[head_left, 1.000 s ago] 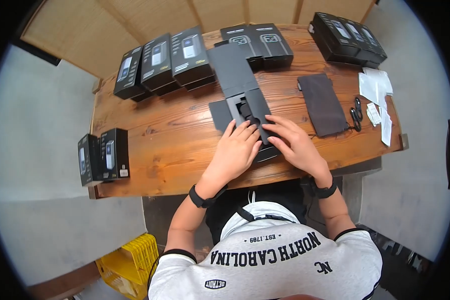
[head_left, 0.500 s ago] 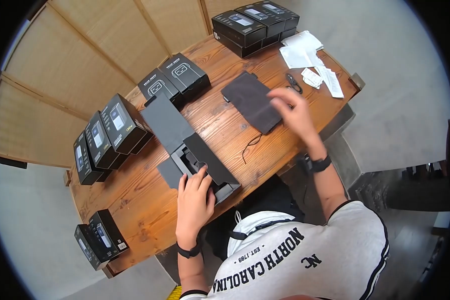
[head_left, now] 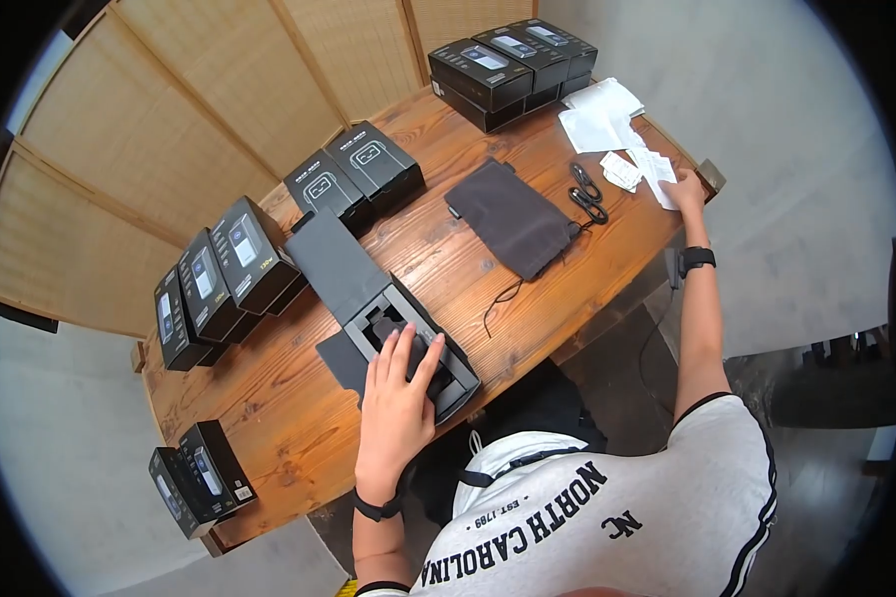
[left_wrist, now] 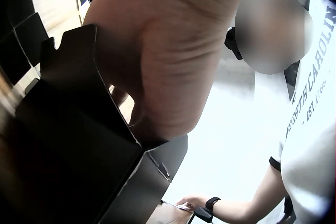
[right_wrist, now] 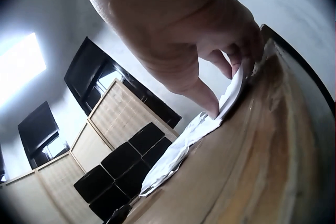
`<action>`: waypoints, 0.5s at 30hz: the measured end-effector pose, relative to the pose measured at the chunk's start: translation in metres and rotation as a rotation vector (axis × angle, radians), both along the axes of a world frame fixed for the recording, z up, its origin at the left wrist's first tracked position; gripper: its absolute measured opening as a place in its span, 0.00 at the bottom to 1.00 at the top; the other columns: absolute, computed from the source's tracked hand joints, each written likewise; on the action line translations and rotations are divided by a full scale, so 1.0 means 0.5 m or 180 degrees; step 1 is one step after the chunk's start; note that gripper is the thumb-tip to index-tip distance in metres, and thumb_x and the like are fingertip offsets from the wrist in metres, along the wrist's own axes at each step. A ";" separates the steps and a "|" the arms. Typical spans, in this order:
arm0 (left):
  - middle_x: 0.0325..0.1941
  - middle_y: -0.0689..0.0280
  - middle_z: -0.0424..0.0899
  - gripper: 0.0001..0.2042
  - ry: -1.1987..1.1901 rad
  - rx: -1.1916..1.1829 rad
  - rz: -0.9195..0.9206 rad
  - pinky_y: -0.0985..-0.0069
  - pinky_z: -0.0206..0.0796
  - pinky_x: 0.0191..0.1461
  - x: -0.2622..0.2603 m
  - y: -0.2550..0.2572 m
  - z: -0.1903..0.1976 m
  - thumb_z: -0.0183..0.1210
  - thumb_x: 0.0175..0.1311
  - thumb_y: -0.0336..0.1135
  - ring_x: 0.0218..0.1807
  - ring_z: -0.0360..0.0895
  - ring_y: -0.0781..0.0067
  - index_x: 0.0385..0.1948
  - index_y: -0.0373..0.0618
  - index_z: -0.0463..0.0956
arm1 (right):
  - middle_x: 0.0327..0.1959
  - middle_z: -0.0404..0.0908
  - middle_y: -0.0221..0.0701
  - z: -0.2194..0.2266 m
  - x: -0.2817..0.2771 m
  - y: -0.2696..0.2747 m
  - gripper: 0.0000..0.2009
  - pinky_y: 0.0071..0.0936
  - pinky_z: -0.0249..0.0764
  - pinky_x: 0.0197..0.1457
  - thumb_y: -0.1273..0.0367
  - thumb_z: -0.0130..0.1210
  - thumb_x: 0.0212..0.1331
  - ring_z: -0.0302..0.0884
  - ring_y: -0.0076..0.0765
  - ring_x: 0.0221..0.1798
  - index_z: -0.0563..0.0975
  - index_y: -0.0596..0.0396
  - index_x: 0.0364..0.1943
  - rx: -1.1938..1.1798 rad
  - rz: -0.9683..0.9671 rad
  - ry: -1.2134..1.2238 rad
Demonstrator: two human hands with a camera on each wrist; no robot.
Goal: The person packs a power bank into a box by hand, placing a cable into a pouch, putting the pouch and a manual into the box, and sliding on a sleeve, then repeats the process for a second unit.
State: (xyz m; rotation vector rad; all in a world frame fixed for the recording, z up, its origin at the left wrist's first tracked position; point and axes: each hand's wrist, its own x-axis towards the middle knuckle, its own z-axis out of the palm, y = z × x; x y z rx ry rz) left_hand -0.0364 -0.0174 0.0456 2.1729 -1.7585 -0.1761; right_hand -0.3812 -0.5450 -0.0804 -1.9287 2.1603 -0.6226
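A black cardboard box (head_left: 336, 261) lies with its long lid folded back near the table's front edge. My left hand (head_left: 395, 403) rests over its grey inner tray, fingers fairly straight and reaching onto a dark item (head_left: 388, 326) inside, mostly hidden under them. Close up in the left wrist view, the box's dark wall (left_wrist: 68, 145) stands below the hand. At the table's right edge my right hand (head_left: 687, 191) pinches a white paper strip (head_left: 653, 167). Thumb and fingers meet on the paper (right_wrist: 181, 150) in the right wrist view.
Right of the box lie a dark drawstring pouch (head_left: 513, 217), coiled black cables (head_left: 587, 203), a small printed slip (head_left: 620, 171) and white sheets (head_left: 595, 117). Black boxes stand at the back (head_left: 513, 75), behind the open box (head_left: 353, 174), at left (head_left: 229, 264) and front left (head_left: 204, 473).
My right hand has left the open box and moved right, past the pouch, to the paper strip. The box's inner flap no longer covers the tray. My left hand stays at the box.
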 end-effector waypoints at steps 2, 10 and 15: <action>0.74 0.54 0.67 0.37 -0.0118 -0.0075 -0.0128 0.53 0.54 0.78 0.001 -0.006 0.003 0.53 0.49 0.16 0.76 0.62 0.52 0.69 0.48 0.68 | 0.51 0.87 0.41 -0.005 -0.006 -0.003 0.29 0.38 0.77 0.61 0.54 0.71 0.47 0.85 0.45 0.55 0.83 0.51 0.55 -0.0136 0.0017 -0.0129; 0.72 0.54 0.70 0.39 0.0240 0.0169 -0.0380 0.51 0.49 0.80 0.005 -0.014 -0.006 0.49 0.48 0.14 0.76 0.62 0.51 0.69 0.56 0.70 | 0.33 0.88 0.33 -0.004 -0.024 -0.037 0.16 0.32 0.77 0.45 0.58 0.69 0.54 0.85 0.32 0.37 0.88 0.55 0.39 -0.0441 0.0383 -0.1864; 0.72 0.54 0.69 0.36 0.0217 0.0123 -0.0231 0.49 0.52 0.78 0.003 -0.014 -0.020 0.52 0.51 0.16 0.75 0.64 0.49 0.66 0.60 0.75 | 0.29 0.85 0.28 0.043 0.074 -0.017 0.16 0.28 0.73 0.39 0.58 0.66 0.58 0.78 0.24 0.33 0.86 0.59 0.36 -0.0035 0.1539 -0.1039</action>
